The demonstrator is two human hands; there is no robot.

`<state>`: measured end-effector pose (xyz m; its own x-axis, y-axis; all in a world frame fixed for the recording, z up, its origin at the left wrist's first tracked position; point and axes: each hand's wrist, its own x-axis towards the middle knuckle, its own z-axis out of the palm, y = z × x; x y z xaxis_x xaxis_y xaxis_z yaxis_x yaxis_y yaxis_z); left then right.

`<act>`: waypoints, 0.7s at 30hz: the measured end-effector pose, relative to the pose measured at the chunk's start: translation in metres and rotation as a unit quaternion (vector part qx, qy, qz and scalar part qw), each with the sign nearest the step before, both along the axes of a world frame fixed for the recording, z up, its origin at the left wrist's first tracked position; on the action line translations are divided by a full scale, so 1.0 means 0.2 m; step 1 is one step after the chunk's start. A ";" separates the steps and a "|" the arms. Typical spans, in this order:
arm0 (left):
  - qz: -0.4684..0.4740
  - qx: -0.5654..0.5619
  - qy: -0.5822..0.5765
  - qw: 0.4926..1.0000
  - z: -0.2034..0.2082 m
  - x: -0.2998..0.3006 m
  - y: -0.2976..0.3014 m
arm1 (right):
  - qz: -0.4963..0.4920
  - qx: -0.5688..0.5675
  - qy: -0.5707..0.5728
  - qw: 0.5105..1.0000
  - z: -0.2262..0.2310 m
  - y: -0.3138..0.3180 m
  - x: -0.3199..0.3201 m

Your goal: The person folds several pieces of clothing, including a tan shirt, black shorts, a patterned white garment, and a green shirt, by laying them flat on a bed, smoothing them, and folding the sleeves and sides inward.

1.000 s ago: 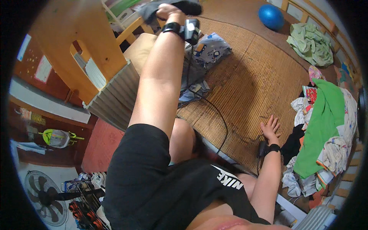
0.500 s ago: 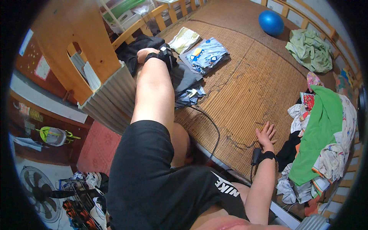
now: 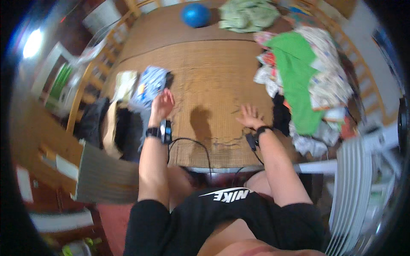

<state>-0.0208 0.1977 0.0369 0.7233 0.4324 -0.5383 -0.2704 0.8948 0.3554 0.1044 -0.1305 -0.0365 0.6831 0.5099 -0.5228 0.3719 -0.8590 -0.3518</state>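
My left hand (image 3: 163, 104) is held above the mat beside the folded clothes. Its fingers are loosely bent and apart, and nothing shows in them. Just past it lies a folded light-blue patterned garment (image 3: 150, 85), with a folded cream-and-green one (image 3: 125, 86) to its left. Dark clothes (image 3: 95, 117) lie at the left side of the bed. On the woven mat (image 3: 205, 77), my right hand (image 3: 250, 116) rests with fingers spread, holding nothing. Both wrists wear black straps with small devices, and black cables run near them.
A heaped pile of clothes with a green cloth (image 3: 294, 81) on top lies at the right. Farther back are a blue ball (image 3: 195, 15) and a crumpled pale-green cloth (image 3: 247, 15). Wooden rails (image 3: 85, 81) edge the bed, and a ridged grey panel (image 3: 109, 175) stands at near left.
My view has swung to the right. My left hand has come away from the dark clothes, back toward me and over the mat. My right hand stays spread on the mat.
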 end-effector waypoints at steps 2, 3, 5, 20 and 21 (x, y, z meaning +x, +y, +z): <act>-0.195 0.103 0.024 0.975 -0.13 -0.01 -0.13 | 0.049 0.035 -0.020 0.998 -0.04 -0.06 0.13; -0.251 0.103 0.019 0.962 -0.11 0.07 -0.25 | 0.059 0.064 -0.054 0.995 -0.11 -0.17 0.28; -0.226 0.118 0.065 0.965 -0.21 0.02 -0.22 | -0.157 0.125 -0.004 0.980 0.10 -0.07 0.35; -0.169 0.141 0.075 0.973 -0.42 0.11 -0.02 | -0.646 0.027 -0.522 0.557 1.13 -0.71 0.42; -0.186 0.150 0.085 0.967 -0.43 0.12 -0.03 | -0.639 0.051 -0.444 0.626 1.15 -0.77 0.42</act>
